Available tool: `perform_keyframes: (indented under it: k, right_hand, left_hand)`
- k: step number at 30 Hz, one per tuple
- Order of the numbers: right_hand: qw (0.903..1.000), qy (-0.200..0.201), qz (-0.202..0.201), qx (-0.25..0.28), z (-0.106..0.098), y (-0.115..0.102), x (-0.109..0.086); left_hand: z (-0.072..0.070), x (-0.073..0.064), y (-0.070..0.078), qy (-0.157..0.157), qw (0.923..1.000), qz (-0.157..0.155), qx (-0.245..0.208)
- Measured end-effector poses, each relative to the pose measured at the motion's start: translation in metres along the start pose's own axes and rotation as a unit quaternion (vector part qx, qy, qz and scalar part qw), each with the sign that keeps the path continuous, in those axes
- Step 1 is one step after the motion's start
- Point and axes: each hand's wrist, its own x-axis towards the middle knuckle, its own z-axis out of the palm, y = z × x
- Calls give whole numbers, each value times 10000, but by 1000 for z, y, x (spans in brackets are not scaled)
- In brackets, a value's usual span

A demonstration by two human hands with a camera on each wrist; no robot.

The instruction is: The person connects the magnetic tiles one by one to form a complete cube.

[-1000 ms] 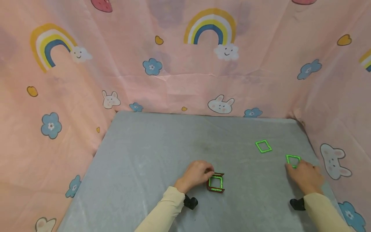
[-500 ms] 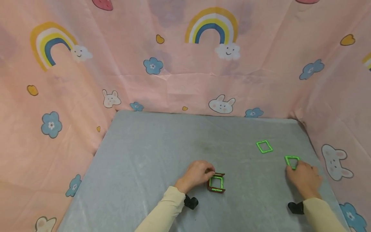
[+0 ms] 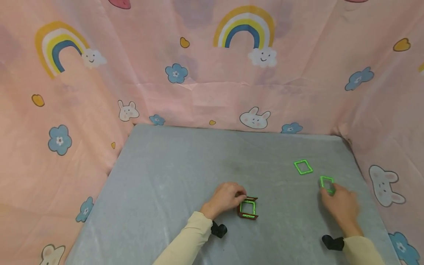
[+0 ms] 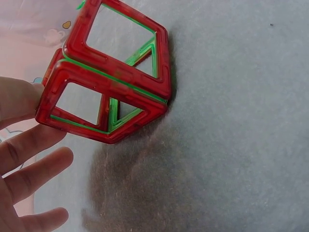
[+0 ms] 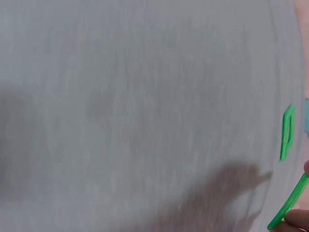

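Note:
A small boxlike structure of red magnetic tiles [image 4: 115, 73] and green magnetic tiles stands near the middle front of the table. My left hand [image 3: 225, 198] pinches its left edge between thumb and index finger, while the other fingers [image 4: 41, 176] reach out apart from it. To the right, my right hand [image 3: 342, 208] holds a green square tile [image 3: 327, 177] by one side, tilted and raised off the cloth. Only the fingertips of that hand show in the right wrist view, at the corner with the held tile [image 5: 292, 199].
Another green square tile [image 3: 306, 172] lies flat on the grey cloth [image 3: 179, 162], beyond the right hand. Pink printed curtains [image 3: 205, 88] rise behind the table and along both sides. A black wrist camera [image 3: 332, 243] sits at each wrist.
My right hand has moved left with the green tile, which now tilts up off the table. The left hand keeps its grip on the red and green structure.

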Motion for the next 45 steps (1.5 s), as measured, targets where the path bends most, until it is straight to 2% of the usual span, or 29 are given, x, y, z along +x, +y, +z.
perform_keyframes:
  k: [7, 14, 23, 28, 30, 37, 45]
  right_hand:
    - [9980, 244, -171, 560, 8, -17, -22]
    - [9955, 103, -150, 934, 17, -31, -40]
    - [9936, 54, -88, 1123, 23, -45, -53]
    - [9912, 197, -352, 1258, 27, -54, -62]
    - [9910, 138, -420, 1266, 29, -58, -66]
    - [9906, -328, -180, 1317, 39, -74, -83]
    - [9815, -811, -373, 1696, 46, -91, -103]
  left_hand:
    - [2, -1, -1, 29, 10000, 37, -51]
    - [1, -1, 0, 68, 9999, 91, -42]
    - [2, 0, 0, 48, 10000, 74, -5]
    - [0, 0, 1, 51, 10000, 52, -58]
    - [0, -1, 2, 53, 10000, 50, -62]
    - [0, -1, 1, 100, 9999, 58, -49]
    - [1, -1, 1, 92, 9999, 32, -44]
